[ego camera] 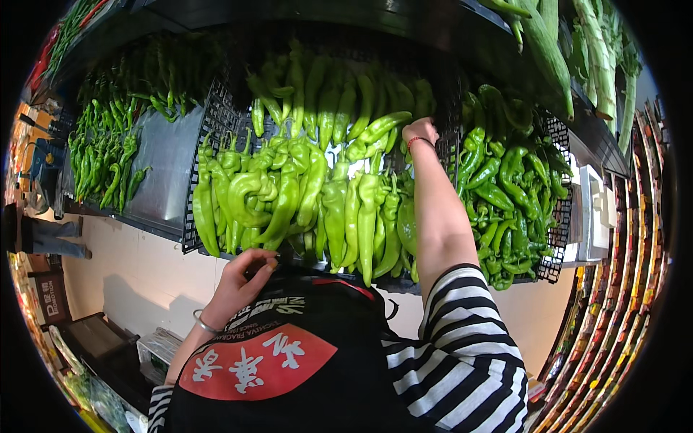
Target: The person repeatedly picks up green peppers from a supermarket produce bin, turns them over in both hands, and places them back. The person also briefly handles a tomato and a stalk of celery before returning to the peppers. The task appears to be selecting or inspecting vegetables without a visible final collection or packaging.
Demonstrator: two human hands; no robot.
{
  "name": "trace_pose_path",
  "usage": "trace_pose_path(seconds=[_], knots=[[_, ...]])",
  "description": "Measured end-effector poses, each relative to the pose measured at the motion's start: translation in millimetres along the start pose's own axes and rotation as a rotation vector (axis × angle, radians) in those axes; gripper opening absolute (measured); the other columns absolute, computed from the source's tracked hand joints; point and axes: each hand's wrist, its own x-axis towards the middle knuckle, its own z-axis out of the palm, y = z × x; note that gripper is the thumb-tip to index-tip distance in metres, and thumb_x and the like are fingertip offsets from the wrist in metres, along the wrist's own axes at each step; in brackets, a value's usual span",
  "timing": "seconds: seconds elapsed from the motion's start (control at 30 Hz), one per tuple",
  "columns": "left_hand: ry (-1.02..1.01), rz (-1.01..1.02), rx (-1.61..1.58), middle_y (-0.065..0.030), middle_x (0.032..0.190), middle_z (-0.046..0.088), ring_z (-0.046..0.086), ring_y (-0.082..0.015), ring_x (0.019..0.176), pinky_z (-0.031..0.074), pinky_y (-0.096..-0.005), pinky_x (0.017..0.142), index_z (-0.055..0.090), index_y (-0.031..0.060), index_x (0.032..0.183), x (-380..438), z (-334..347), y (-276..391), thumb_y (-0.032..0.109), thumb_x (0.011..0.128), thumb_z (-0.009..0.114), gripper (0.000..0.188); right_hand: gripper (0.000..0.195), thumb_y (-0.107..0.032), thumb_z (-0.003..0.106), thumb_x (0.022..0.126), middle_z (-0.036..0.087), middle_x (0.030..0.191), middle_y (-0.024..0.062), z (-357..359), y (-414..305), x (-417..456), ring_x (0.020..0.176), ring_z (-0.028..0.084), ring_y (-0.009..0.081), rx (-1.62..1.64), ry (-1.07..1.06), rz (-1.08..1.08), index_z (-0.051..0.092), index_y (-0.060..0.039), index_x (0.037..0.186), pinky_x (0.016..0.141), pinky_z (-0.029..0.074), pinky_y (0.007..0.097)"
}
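Light green long peppers fill the middle of the produce display before me, in a front heap and a back row. My right hand, with a red bracelet at the wrist, reaches to the right end of the back row, beside a black plastic grid divider. Its fingers are curled and partly hidden, so what they grip cannot be seen. Close to my apron, my left hand hovers at the display's front edge, just below the peppers. Its fingers bend loosely, with a gap to the thumb and nothing visible between them.
Darker green peppers lie to the right, and thin green chillies to the left beside a metal tray surface. An upper shelf overhangs the back. A person's legs show at far left. Stocked shelves line the right.
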Motion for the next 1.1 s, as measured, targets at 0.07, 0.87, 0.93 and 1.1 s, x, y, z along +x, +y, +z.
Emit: trace_pose_path(seconds=[0.07,0.87,0.93,1.1], knots=[[0.049,-0.044,-0.089,-0.0012,0.100,0.067,0.062,-0.0064,0.093,0.050,-0.0215,0.083,0.061,-0.0006,0.117,-7,-3,-8,0.003,0.096,0.062,0.021,0.053,-0.020,0.064,0.086,0.051,0.140,0.0218,7,0,7,0.130,0.047,0.0355,-0.088,-0.006,0.020,0.051,0.0036,0.132,0.106,0.044,0.0393],[0.064,-0.110,-0.075,-0.0002,0.099,0.065,0.060,-0.0058,0.093,0.049,-0.0212,0.084,0.060,-0.0006,0.119,-19,9,-3,0.003,0.097,0.061,0.022,0.048,-0.024,0.072,0.073,0.062,0.127,0.0237,33,30,27,0.124,0.056,0.0343,-0.034,-0.051,-0.087,0.068,0.0024,0.112,0.107,0.045,0.0358],[0.078,-0.101,-0.089,-0.0003,0.098,0.066,0.060,-0.0060,0.093,0.048,-0.0213,0.084,0.060,-0.0006,0.119,-21,10,-7,0.003,0.097,0.061,0.022,0.041,-0.024,0.074,0.071,0.067,0.119,0.0215,40,30,29,0.117,0.061,0.0328,0.031,-0.008,-0.061,0.071,0.0020,0.103,0.104,0.047,0.0351],[0.079,-0.104,-0.094,-0.0007,0.098,0.066,0.061,-0.0064,0.093,0.049,-0.0216,0.084,0.061,-0.0005,0.119,-21,9,-8,0.003,0.097,0.062,0.023,0.077,-0.031,0.081,0.066,0.063,0.124,0.0257,39,38,57,0.120,0.060,0.0350,0.459,-0.009,-0.021,0.053,0.0062,0.126,0.100,0.048,0.0370]])
